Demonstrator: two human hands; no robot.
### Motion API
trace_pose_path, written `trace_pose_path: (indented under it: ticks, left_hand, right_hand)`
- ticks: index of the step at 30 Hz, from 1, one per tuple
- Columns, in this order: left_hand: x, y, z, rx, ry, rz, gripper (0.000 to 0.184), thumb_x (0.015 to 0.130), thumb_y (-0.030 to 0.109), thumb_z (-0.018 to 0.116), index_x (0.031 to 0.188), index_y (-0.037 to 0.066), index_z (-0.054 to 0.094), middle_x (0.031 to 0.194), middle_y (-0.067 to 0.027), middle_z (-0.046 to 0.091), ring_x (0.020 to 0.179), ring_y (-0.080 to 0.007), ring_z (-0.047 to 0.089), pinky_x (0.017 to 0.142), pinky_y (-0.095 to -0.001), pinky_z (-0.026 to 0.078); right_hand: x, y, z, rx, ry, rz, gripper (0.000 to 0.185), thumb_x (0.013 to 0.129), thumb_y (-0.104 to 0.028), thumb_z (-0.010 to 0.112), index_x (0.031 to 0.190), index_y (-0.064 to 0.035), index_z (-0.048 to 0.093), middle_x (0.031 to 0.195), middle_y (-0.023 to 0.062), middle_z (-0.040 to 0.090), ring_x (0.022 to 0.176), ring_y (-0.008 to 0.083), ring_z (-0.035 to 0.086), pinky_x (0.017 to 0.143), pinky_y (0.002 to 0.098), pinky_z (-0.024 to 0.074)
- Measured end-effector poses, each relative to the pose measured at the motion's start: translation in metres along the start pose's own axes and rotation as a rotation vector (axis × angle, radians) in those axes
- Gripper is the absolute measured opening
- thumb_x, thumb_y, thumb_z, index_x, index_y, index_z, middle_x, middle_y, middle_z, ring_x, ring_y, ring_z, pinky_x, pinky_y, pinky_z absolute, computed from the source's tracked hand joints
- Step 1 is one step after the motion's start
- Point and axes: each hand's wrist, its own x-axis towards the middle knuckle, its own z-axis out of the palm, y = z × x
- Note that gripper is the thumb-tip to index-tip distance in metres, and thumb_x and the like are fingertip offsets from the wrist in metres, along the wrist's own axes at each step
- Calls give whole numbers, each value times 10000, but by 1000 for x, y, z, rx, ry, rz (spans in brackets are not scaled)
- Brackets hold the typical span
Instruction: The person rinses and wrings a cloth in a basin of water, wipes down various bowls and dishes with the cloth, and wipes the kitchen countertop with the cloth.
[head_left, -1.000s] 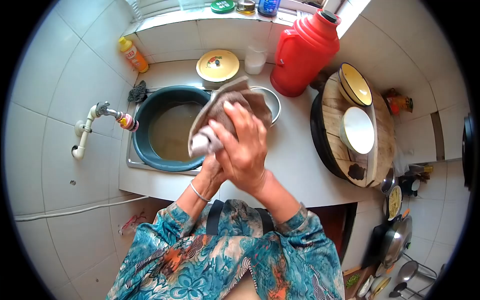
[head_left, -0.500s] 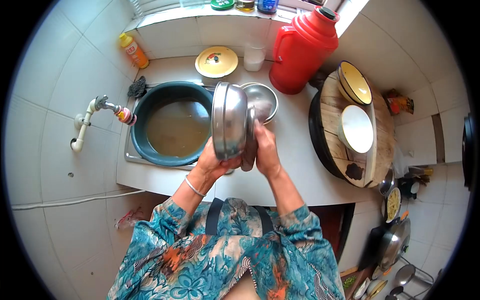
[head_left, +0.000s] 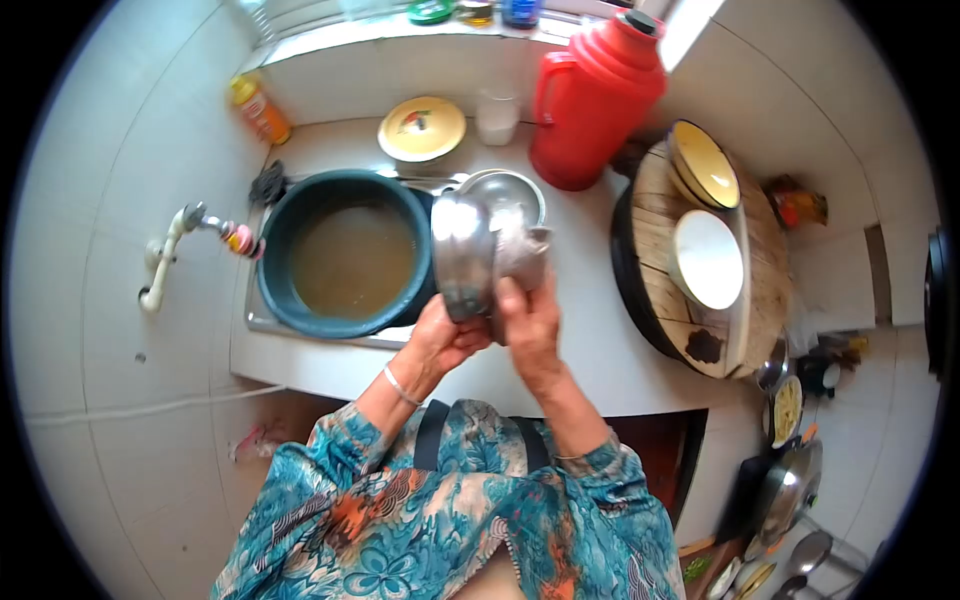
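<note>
Centre of frame: shiny round stainless-steel bowl (head_left: 462, 258) is now showing its side, the grey-brown cloth (head_left: 522, 258) no longer draping over it. Left hand (head_left: 436, 338) is supporting the lower edge; right hand's fingers are gripping cloth, right of the bowl.

Bright daylight from the top window; motion blur softens the hands (head_left: 487, 332); 4 corners black, edges curved.

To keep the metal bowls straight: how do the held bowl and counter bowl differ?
The held bowl is tipped on its side; the counter bowl sits open side up. The left hand supports the held bowl; no hand holds the counter bowl. Both are shiny metal.
</note>
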Motion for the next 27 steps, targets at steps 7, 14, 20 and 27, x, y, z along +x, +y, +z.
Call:
trace_pose_path:
  ticks: [7, 14, 20, 27]
  left_hand:
    - [-1, 16, 32, 604, 15, 307, 213, 873, 104, 575, 1059, 6, 611, 820, -15, 636, 591, -61, 553, 495, -186, 435]
    - [66, 24, 122, 1118, -145, 592, 264, 847, 122, 553, 1076, -6, 580, 789, -1, 572, 628, -59, 499, 536, -213, 395]
    - [176, -4, 252, 1253, -240, 562, 147, 843, 124, 545, 922, 0, 550, 653, -28, 496, 486, -86, 453, 385, -232, 305]
    - [271, -25, 298, 1562, -61, 473, 133, 812, 110, 542, 786, -20, 537, 592, -83, 541, 412, -115, 453, 341, -260, 317]
  right_hand:
    - [9, -10, -40, 266, -87, 166, 211, 914, -129, 551, 1094, -20, 566, 990, 55, 555, 891, 155, 523, 812, 287, 437]
    - [-40, 22, -111, -112, -120, 442, 276, 893, -272, 556, 956, -14, 631, 903, 132, 643, 810, 217, 613, 793, 332, 473]
    - [-115, 71, -117, -20, 121, 584, 376, 892, -352, 562, 855, 10, 658, 799, 174, 650, 748, 237, 605, 730, 358, 470]
    - [-134, 62, -141, -94, 190, 598, 387, 881, -337, 596, 796, 38, 638, 716, 192, 620, 689, 246, 593, 672, 364, 466]
